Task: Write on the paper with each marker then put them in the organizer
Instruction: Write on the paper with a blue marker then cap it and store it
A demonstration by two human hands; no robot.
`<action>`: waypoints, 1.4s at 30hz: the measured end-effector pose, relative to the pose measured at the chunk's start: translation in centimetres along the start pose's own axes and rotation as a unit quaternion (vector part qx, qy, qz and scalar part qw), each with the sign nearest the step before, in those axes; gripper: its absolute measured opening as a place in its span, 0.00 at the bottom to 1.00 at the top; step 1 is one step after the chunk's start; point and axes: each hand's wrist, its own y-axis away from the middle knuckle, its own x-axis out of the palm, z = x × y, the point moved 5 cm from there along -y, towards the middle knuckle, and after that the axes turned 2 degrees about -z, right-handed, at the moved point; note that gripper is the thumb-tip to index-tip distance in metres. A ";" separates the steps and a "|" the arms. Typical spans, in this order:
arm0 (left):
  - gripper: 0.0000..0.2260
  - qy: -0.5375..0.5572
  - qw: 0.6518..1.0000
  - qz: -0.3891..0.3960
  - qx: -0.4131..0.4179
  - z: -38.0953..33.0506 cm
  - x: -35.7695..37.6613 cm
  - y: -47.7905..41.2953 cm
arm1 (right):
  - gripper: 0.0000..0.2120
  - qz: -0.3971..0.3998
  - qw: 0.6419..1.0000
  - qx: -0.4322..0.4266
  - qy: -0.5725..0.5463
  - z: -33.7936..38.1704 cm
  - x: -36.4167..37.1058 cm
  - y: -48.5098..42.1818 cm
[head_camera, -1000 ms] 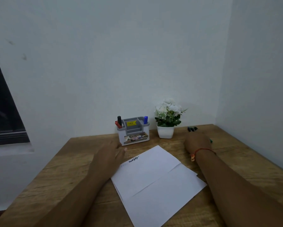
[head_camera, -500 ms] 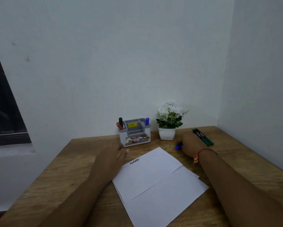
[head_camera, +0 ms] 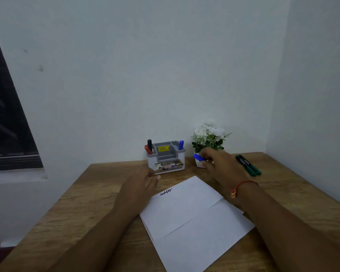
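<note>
The right hand (head_camera: 222,167) is pinching a blue marker (head_camera: 198,157), seemingly between thumb and fingertips, just in front of the flowerpot (head_camera: 200,164) and right of the organizer (head_camera: 166,160). The left hand (head_camera: 139,185) is resting, fingers loosely straight, at the top left corner of the paper (head_camera: 194,218). Two green markers (head_camera: 248,165) are lying on the table (head_camera: 82,205), far right.

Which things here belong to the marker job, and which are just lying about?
Job: paper, organizer, blue marker in the right hand, green markers on the table, stowed markers.
Lying about: potted flowers, window.
</note>
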 end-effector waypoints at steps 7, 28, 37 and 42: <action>0.08 0.127 0.991 -0.024 0.020 -2.1 -1.0 0.2 | 0.09 -0.007 0.989 -0.144 -0.025 4.8 1.3 0.6; 0.08 0.249 0.968 0.001 -0.009 -2.1 -1.9 0.0 | 0.14 0.084 0.980 -0.169 0.066 8.3 4.4 1.7; 0.07 0.196 0.975 -0.053 -0.088 1.2 -2.0 -0.4 | 0.07 0.110 0.992 -0.054 0.014 5.9 4.5 1.8; 0.07 0.093 0.990 -0.021 -0.106 2.3 -1.4 -0.7 | 0.05 0.103 0.993 -0.050 -0.003 6.1 4.4 2.0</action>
